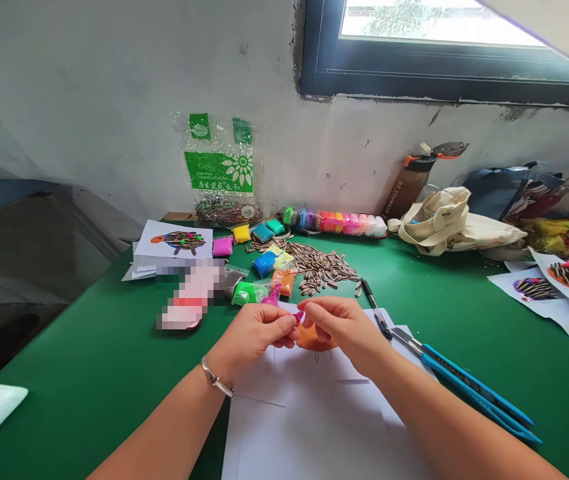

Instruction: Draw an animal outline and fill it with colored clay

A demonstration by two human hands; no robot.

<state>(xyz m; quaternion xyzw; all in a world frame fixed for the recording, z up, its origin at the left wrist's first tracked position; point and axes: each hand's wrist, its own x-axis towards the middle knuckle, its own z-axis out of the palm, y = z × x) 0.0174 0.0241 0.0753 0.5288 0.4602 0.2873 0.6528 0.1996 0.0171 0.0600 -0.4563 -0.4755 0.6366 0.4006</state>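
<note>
A small piece of magenta clay (299,317) is pinched in my left hand (259,327), between thumb and fingers. Close beside it on the right, my right hand (342,327) has its thumb and fingers drawn together; whether anything is between them is hidden. Under the hands lies white paper (309,420) bearing a flat orange clay shape (314,339), partly covered by my right hand, with small drawn loops below it. A larger magenta clay lump (271,296) shows just behind my left hand.
Behind the hands are sunflower seeds (322,263), clay packets (264,263) and a seed bag (222,170). A black pen (375,307) and blue cutter (474,383) lie on the right. Finished pictures (179,240) sit at the left, a bottle (409,183) by the wall.
</note>
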